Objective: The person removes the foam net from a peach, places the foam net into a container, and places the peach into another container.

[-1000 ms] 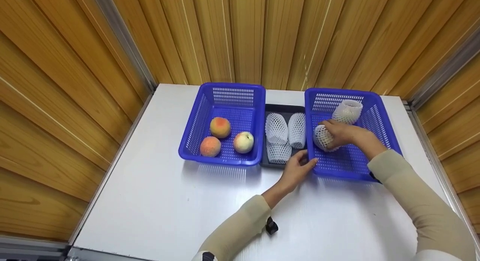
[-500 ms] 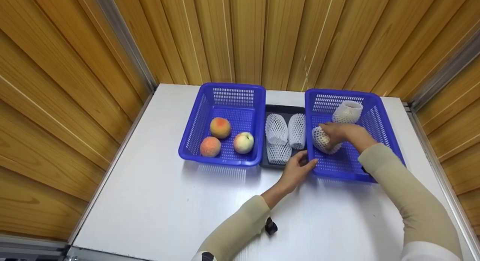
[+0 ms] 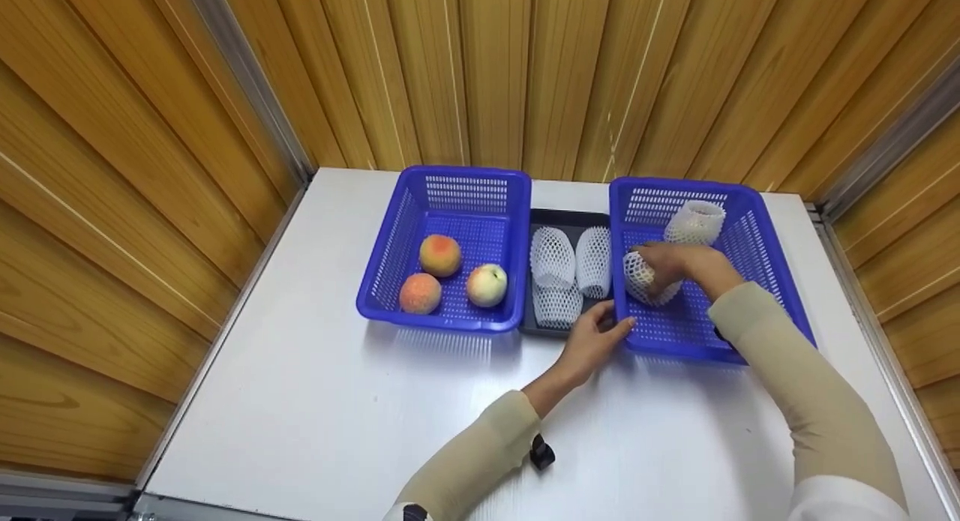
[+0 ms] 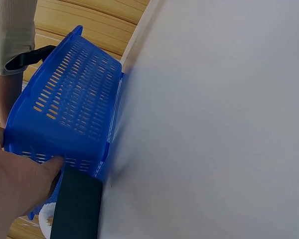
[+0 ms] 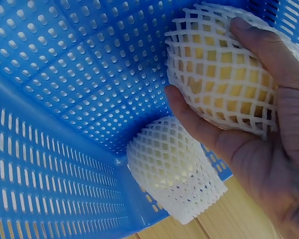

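Fruit [image 5: 214, 72], yellow, round, white-foam-netted, gripped by right hand [image 3: 670, 266] inside blue rectangular plastic basket [image 3: 686, 350]; left hand [image 3: 590, 345] pinches its rim. Probably bruisable; cradle girth.

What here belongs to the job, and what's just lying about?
Seemingly used:
right hand, gripping a netted fruit
left hand, holding the right basket
second netted fruit
foam nets
black tray
peaches
left basket

Seemingly background:
white table
wood-look panels
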`<move>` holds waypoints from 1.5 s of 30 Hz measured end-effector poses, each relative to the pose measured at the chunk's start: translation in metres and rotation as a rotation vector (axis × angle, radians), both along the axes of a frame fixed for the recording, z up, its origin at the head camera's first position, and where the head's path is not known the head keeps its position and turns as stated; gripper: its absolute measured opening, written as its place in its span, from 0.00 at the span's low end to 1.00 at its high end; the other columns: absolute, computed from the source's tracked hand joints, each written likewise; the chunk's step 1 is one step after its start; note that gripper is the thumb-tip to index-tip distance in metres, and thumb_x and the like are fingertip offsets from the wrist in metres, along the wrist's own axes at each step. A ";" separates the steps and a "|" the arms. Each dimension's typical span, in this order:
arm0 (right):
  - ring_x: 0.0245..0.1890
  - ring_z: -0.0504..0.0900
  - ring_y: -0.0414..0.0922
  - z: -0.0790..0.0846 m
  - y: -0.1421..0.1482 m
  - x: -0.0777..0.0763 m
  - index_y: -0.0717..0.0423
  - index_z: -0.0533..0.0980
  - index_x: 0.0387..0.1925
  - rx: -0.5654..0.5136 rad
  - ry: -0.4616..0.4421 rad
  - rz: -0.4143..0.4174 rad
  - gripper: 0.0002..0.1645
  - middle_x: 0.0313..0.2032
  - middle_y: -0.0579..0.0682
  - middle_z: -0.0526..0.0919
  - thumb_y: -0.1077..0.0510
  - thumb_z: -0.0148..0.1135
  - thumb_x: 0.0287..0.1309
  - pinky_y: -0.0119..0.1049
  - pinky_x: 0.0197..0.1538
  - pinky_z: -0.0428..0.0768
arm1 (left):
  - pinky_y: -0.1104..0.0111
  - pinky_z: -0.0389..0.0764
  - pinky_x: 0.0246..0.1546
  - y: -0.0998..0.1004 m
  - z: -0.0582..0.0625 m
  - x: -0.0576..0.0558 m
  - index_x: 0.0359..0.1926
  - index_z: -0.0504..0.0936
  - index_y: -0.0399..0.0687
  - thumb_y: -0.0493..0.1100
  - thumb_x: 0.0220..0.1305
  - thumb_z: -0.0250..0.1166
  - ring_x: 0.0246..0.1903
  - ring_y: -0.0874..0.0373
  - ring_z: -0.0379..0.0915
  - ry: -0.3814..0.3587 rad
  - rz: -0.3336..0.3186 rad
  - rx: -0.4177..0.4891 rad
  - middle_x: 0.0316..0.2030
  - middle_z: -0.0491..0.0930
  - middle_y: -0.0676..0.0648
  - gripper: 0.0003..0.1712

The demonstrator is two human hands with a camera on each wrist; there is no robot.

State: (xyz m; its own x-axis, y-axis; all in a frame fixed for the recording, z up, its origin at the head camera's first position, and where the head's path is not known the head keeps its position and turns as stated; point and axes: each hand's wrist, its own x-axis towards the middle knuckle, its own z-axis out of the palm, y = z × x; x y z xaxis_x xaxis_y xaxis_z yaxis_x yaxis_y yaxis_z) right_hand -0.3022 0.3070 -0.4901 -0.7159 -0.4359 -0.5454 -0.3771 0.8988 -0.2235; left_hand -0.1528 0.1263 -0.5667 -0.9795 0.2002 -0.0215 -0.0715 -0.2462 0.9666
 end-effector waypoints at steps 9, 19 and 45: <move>0.70 0.59 0.74 0.013 0.007 0.003 0.76 0.55 0.73 -0.004 0.095 0.042 0.53 0.69 0.79 0.60 0.57 0.71 0.53 0.68 0.71 0.60 | 0.70 0.84 0.51 0.000 -0.002 0.001 0.61 0.75 0.32 0.35 0.68 0.67 0.50 0.57 0.82 -0.011 -0.029 0.018 0.51 0.83 0.39 0.23; 0.68 0.62 0.74 0.041 0.005 0.012 0.74 0.58 0.72 -0.109 0.237 -0.016 0.53 0.68 0.79 0.61 0.53 0.72 0.55 0.69 0.69 0.62 | 0.70 0.83 0.52 -0.004 0.001 -0.001 0.61 0.76 0.34 0.37 0.67 0.68 0.51 0.57 0.81 -0.009 -0.009 -0.009 0.56 0.79 0.31 0.24; 0.54 0.71 0.64 0.076 0.001 0.082 0.65 0.65 0.69 -0.518 0.488 -0.358 0.46 0.67 0.71 0.65 0.56 0.75 0.53 0.63 0.55 0.74 | 0.71 0.81 0.55 -0.003 -0.002 -0.001 0.62 0.75 0.32 0.38 0.69 0.67 0.56 0.50 0.79 0.027 -0.022 -0.019 0.59 0.77 0.30 0.25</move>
